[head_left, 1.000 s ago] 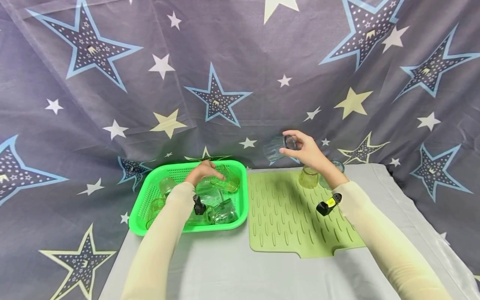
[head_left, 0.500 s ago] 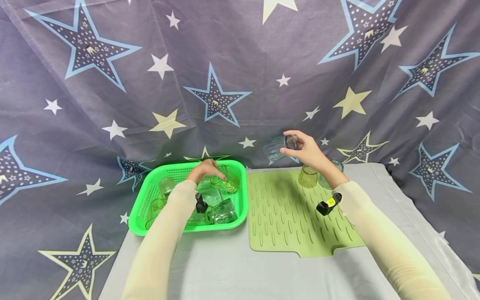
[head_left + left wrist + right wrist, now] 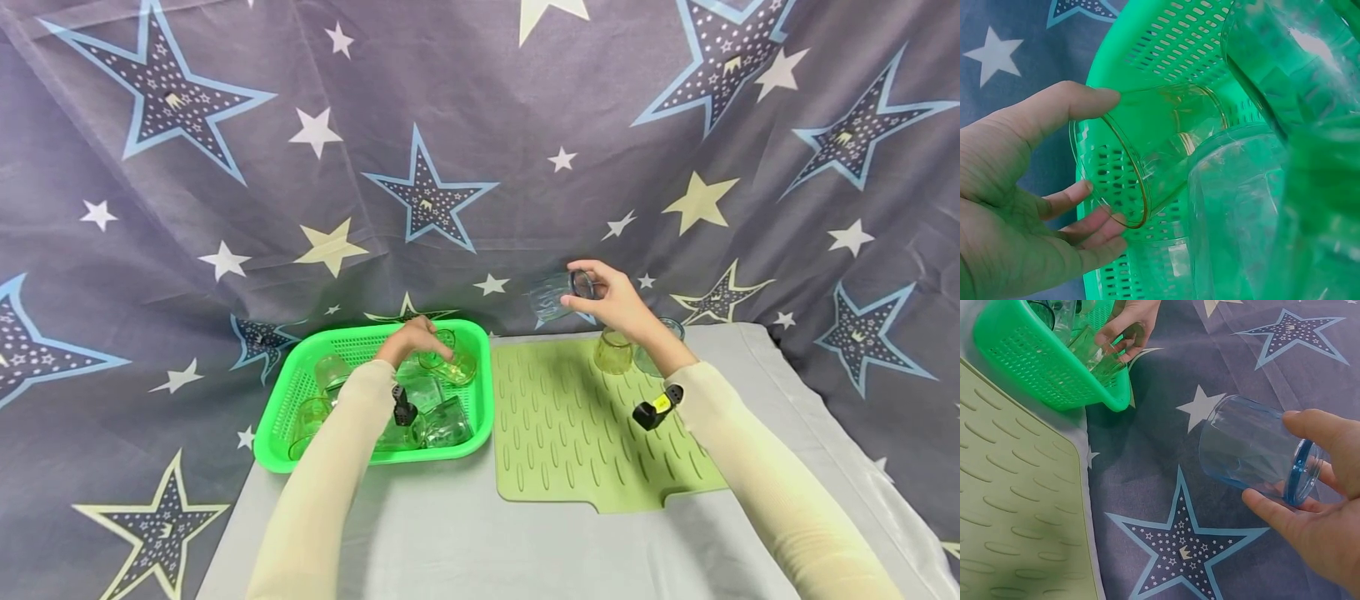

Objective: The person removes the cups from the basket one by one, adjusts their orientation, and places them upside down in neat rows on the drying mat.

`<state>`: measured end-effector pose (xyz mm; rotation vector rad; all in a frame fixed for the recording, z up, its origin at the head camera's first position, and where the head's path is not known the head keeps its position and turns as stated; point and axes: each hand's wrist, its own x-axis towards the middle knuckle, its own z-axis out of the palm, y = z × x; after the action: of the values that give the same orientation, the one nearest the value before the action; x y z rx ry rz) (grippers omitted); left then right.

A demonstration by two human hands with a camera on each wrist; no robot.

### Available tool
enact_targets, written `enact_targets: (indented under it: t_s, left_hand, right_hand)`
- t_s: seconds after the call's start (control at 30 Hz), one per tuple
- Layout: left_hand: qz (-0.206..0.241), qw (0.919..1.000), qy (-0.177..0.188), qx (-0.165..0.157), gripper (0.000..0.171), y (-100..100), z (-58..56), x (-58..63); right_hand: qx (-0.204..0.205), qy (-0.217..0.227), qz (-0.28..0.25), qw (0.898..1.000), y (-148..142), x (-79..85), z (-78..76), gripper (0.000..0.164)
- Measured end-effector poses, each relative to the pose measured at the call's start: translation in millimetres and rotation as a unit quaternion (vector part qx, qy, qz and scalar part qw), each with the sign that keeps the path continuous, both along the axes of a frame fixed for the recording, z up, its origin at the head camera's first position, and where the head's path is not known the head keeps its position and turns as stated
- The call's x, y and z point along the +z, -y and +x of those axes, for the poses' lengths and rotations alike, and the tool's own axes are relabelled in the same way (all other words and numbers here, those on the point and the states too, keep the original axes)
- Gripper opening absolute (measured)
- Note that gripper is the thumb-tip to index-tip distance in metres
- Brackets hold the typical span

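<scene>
In the left wrist view, my left hand (image 3: 1016, 162) holds a yellow-tinted drinking glass (image 3: 1175, 140) by its rim, thumb on top and fingertips below. That glass lies on its side within the green plastic basket (image 3: 489, 400), among several other glasses. Up off the table, over the back of the mat, my right hand (image 3: 617, 302) grips a pale blue drinking glass (image 3: 1244, 447) near its thick blue base. The glass is tilted on its side, its mouth facing left toward the basket. Thumb and fingers stand on opposite sides of it in the right wrist view.
A light green ridged draining mat (image 3: 555, 425) lies right of the basket. On its back part stand a yellow glass (image 3: 612, 353) and a bluish glass (image 3: 647, 362), the latter partly hidden by the right forearm. A star-patterned cloth (image 3: 450, 100) hangs close behind the table.
The yellow glass in the left hand has tilted slightly, its far end dipping lower in the basket. The right hand and the blue glass have stayed nearly still.
</scene>
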<state>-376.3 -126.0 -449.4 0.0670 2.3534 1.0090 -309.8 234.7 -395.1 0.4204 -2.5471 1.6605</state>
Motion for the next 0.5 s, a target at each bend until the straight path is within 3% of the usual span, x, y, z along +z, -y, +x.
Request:
enact_targets:
  t_s: [0.17,0.5]
  left_hand:
    - [0.016,0.9998,-0.004,0.005,0.089,1.8,1.5,-1.5]
    - [0.031,0.9992,-0.021,0.014,0.077,9.6,1.6,-0.9]
  right_hand:
    - [-0.004,0.000,-0.001,1.000,-0.4,-0.6,0.8,0.059]
    - [-0.010,0.005,0.008,1.000,-1.0,-1.8,0.4,0.059]
